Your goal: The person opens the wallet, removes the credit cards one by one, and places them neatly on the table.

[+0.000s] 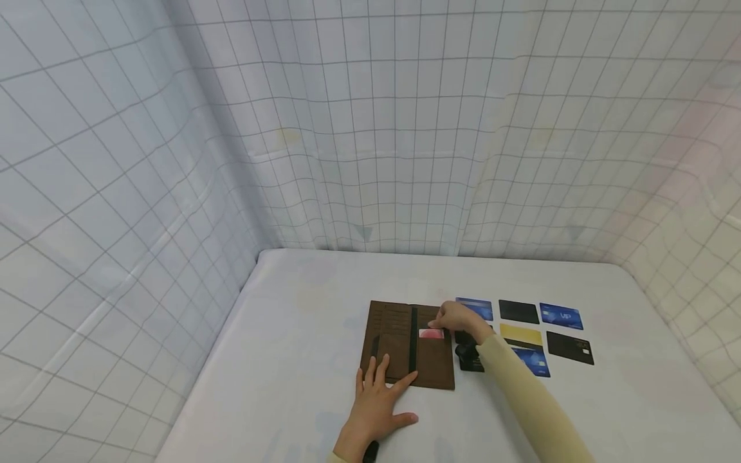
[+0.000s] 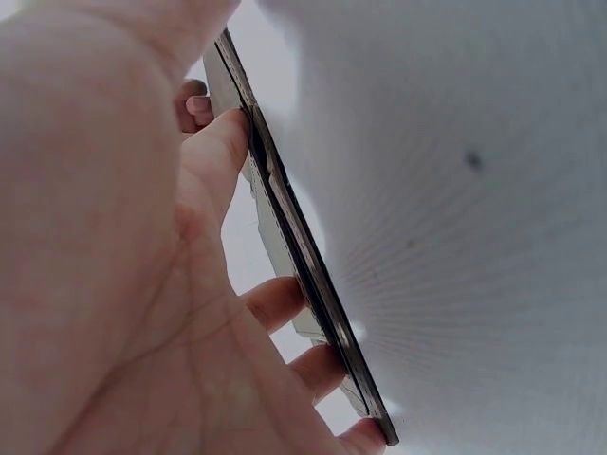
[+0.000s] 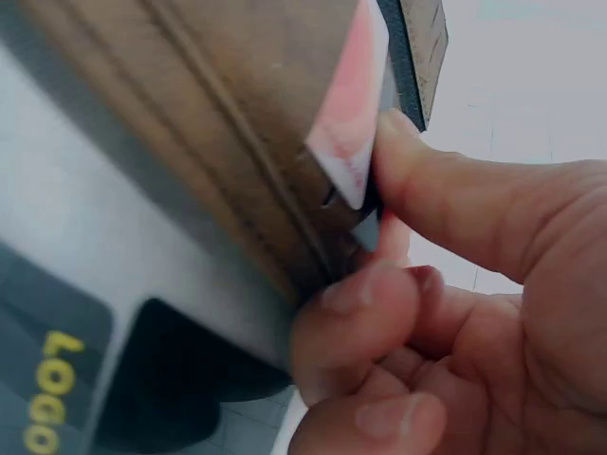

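An opened brown wallet lies flat on the white table, its dark bands running top to bottom. My left hand is spread, fingertips resting on the wallet's lower left edge; the left wrist view has them along that edge. Over the wallet's right panel, my right hand pinches a pink and white card near its upper edge. In the right wrist view the thumb presses against the back of that card, while curled fingers sit at the wallet's side. The card's lower part is hidden in the pocket.
Right of the wallet lie several cards in rows: a blue card, a black card, a blue VIP card, a yellow card and others. The right forearm covers some. Grid-patterned white curtains surround the table.
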{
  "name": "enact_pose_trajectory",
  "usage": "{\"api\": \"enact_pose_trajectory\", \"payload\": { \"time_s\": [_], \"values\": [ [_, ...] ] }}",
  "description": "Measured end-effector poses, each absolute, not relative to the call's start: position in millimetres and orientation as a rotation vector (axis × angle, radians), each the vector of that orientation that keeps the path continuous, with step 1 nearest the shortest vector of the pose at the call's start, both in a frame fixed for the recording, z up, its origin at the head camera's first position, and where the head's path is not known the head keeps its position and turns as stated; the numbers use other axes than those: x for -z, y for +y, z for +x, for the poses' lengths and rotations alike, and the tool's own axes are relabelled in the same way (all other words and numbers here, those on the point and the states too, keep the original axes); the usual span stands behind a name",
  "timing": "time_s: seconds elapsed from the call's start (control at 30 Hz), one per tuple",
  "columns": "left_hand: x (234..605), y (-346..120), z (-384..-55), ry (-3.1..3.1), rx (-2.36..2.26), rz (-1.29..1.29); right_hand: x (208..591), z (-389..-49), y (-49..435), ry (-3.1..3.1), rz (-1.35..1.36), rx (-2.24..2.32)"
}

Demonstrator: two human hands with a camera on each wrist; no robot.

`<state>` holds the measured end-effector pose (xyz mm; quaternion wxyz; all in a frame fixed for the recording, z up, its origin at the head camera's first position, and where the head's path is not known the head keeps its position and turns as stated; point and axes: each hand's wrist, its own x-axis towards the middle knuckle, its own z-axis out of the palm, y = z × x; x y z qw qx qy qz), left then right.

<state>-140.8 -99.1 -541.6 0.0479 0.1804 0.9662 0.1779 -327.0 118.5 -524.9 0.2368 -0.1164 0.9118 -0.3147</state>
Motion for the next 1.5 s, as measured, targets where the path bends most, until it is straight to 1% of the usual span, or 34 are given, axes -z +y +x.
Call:
{"api": "enact_pose_trajectory", "payload": {
  "time_s": [0.27, 0.57, 1.0, 1.33, 1.5],
  "values": [
    [538.5, -99.7, -141.0, 2.956, -0.548, 0.55, 526.7, -325.5, 120.2, 2.572, -0.356, 0.868],
    [536.9, -99.5, -138.5, 2.944, -0.554, 0.553, 528.2, -323.0, 121.6, 2.625, -0.336, 0.858],
    [540.4, -98.8, -140.9, 2.95, -0.537, 0.553, 516.2, -322.5, 119.2, 2.592, -0.335, 0.752],
    [543.4, -98.8, -140.7, 2.943, -0.506, 0.531, 521.5, -323.2, 121.7, 2.574, -0.38, 0.853],
    [542.9, -99.2, -140.7, 2.943, -0.509, 0.527, 524.7, -325.3, 121.2, 2.539, -0.331, 0.93]
  ]
}}
